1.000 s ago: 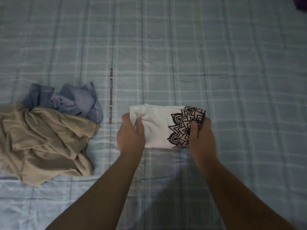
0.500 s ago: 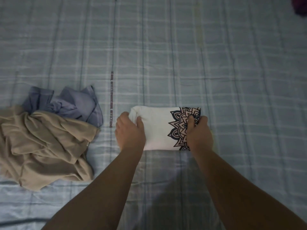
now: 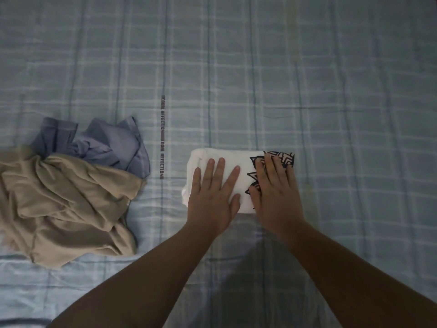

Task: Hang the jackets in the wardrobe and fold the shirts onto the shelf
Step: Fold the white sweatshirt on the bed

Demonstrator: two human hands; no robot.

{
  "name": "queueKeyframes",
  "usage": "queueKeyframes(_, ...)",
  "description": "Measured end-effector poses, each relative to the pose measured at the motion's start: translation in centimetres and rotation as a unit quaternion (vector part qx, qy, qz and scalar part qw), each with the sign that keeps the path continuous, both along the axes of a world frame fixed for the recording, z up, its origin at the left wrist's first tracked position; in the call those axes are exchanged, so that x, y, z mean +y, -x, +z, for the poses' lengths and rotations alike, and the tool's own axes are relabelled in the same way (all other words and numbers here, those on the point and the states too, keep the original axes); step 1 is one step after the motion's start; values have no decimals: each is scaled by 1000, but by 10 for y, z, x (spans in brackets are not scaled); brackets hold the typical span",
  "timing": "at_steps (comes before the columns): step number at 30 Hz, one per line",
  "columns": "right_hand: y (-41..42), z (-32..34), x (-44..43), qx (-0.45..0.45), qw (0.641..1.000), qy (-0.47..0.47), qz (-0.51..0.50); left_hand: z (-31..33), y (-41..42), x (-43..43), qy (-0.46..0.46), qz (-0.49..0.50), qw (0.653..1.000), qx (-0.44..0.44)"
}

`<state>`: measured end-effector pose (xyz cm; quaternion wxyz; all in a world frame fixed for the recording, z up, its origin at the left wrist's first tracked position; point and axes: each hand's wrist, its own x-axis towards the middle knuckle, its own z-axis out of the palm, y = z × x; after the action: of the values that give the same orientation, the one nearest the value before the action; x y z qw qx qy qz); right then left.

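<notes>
A folded white shirt (image 3: pixel 243 162) with a black mandala print on its right end lies on the bed in front of me. My left hand (image 3: pixel 214 197) rests flat on its left half, fingers straight and spread. Flat on the printed right end lies my right hand (image 3: pixel 275 192), fingers together, covering much of the print. To the left sits a crumpled beige garment (image 3: pixel 63 209), with a crumpled blue-grey garment (image 3: pixel 106 145) partly under it behind.
The bed is covered by a blue-grey plaid sheet (image 3: pixel 260 79) with a printed text strip (image 3: pixel 162 138) running between the pile and the folded shirt. The bed's front edge runs along the lower left.
Both hands let go of the shirt's ends and now press flat on top of it. The folded shirt stays in the same place on the bed.
</notes>
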<state>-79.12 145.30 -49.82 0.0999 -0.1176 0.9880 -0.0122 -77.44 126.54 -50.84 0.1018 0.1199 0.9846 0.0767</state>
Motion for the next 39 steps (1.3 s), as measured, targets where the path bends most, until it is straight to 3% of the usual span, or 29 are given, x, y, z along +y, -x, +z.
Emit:
queueKeyframes(7,7,-4,-3,-23,999,30,-23,1,4,3,0,7,999,-32)
queueKeyframes(10,11,12,-1,6,982,172,-74,15,7,-5,-58,26,998,-7)
queueKeyframes(12,12,27,-2,56,938,291,-178,29,10,-17,-127,136,981,48)
queueKeyframes(14,12,36,-2,82,879,348,-315,37,12,-31,-207,331,920,36)
queueKeyframes(16,12,38,-4,21,825,352,-442,36,17,-42,-297,521,795,-89)
queueKeyframes(17,12,36,-4,-22,808,340,-480,33,21,-45,-332,574,732,-156)
queueKeyframes(18,12,33,-3,-59,800,326,-501,32,23,-46,-351,591,695,-211)
queueKeyframes(19,13,30,-2,-88,796,312,-511,33,25,-46,-353,585,685,-254)
queueKeyframes(21,15,25,0,-124,799,282,-517,32,28,-45,-334,553,704,-296)
queueKeyframes(27,21,22,7,-173,814,250,-495,28,39,-41,-295,463,788,-279)
queueKeyframes(30,21,22,14,-180,787,309,-503,33,38,-47,-380,457,742,-311)
queueKeyframes(34,13,24,24,-211,720,431,-501,34,27,-54,-461,456,690,-322)
queueKeyframes(39,-7,37,30,-203,691,508,-473,41,-7,-49,-540,474,634,-286)
